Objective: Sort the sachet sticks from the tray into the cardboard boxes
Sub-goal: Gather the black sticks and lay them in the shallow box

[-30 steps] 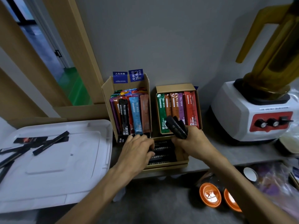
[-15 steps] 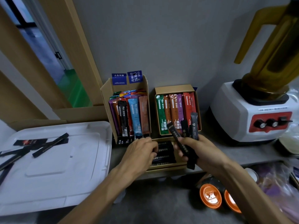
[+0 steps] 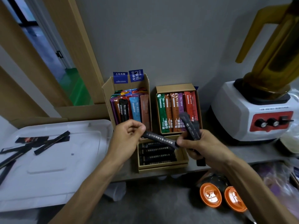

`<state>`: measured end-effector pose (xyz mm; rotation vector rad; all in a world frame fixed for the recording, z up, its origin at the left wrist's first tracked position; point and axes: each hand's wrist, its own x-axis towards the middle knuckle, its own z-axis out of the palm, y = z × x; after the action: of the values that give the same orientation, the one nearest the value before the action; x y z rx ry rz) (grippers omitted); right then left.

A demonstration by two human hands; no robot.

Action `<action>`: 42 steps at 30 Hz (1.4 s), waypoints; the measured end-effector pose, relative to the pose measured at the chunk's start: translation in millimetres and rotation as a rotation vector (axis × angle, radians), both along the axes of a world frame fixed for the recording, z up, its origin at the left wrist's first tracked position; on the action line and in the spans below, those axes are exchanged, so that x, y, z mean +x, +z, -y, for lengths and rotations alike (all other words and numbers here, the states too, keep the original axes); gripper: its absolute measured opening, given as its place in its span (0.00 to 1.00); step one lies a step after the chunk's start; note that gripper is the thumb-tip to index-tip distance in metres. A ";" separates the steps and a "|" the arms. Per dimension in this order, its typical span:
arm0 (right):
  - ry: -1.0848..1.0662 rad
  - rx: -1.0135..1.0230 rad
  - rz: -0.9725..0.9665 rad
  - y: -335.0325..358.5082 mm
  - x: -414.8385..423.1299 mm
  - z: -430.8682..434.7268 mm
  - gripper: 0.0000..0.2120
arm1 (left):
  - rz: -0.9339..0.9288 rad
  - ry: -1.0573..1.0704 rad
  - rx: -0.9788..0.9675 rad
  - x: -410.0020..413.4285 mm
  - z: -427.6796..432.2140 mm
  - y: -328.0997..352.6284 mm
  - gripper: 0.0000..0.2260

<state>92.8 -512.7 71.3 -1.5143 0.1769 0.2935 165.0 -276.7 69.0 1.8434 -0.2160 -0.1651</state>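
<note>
Head view: left hand (image 3: 127, 136), in the box (image 3: 161, 168) half a second ago, now pinches one stick (image 3: 159, 139) out of the bundle (image 3: 191, 126) gripped in the right hand (image 3: 207, 146). Box lies just under the fingers; next drop likely. Tray (image 3: 48, 175) not yet emptied.

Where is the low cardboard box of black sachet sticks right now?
In the head view, the low cardboard box lies at centre, just in front of the shallow cardboard box of coloured sticks and right of the white plastic tray.
</note>
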 end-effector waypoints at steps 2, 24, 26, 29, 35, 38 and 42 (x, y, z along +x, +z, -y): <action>-0.046 -0.116 0.013 0.4 1.3 5.6 0.05 | 0.033 -0.061 0.132 -0.5 -8.9 -3.3 0.03; 0.179 -0.747 -0.026 -11.7 35.6 -22.5 0.16 | 0.598 -0.501 0.896 -6.3 -1.3 -31.6 0.09; 0.097 -0.670 -0.032 -8.4 32.5 -17.5 0.11 | 0.584 -0.512 0.905 -6.0 0.4 -31.8 0.07; 0.002 -0.450 -0.049 -5.8 26.3 -7.6 0.04 | 0.577 -0.519 0.919 -6.5 0.5 -31.5 0.06; -0.082 -0.189 -0.095 -3.3 10.4 0.3 0.07 | 0.523 -0.556 0.914 -3.0 -1.1 -31.5 0.08; -0.088 -0.135 -0.106 -5.7 6.2 3.1 0.08 | 0.489 -0.574 0.903 0.3 -3.2 -35.0 0.10; -0.111 -0.081 -0.116 -7.5 3.9 3.1 0.07 | 0.495 -0.608 0.905 6.2 -3.1 -37.9 0.09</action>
<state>96.7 -515.8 63.8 -1.5623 0.3672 0.2887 171.2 -273.7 31.1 2.6406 -1.2117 -0.2470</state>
